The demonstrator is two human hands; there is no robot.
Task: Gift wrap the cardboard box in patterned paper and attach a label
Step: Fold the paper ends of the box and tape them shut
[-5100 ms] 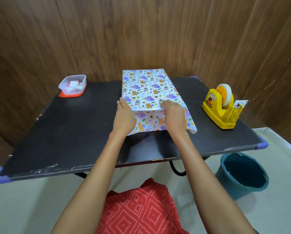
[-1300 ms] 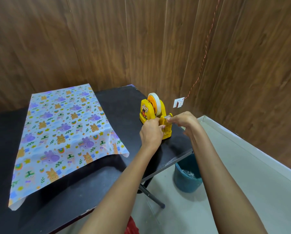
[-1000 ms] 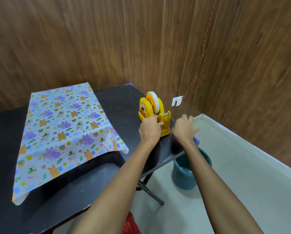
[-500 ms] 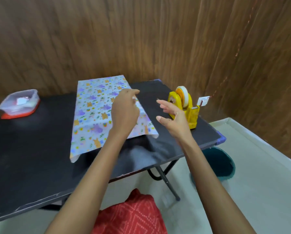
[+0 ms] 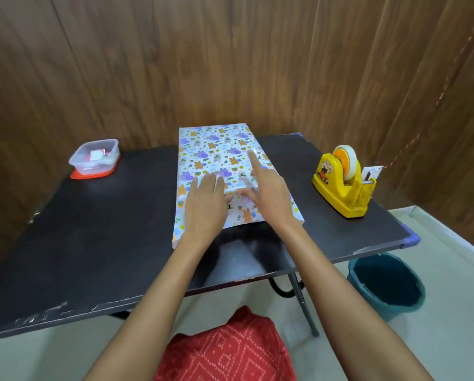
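The patterned paper (image 5: pixel 213 152) lies folded over the box in the middle of the black table (image 5: pixel 92 229); the cardboard itself is hidden beneath it. My left hand (image 5: pixel 205 204) rests flat on the paper's near part, fingers straight. My right hand (image 5: pixel 268 193) is beside it on the paper, forefinger stretched towards the far end and thumb pointing left. A shiny strip that looks like clear tape runs along that forefinger. The yellow tape dispenser (image 5: pixel 343 182) stands on the table to the right, apart from both hands.
A clear plastic tub (image 5: pixel 95 158) with small items sits on a red lid at the table's back left. A teal bucket (image 5: pixel 387 284) stands on the floor under the right corner. Wood-panelled walls close in behind and to the right.
Both hands have left the tape dispenser and come down onto the wrapped box. The view has swung back left, centring the paper.
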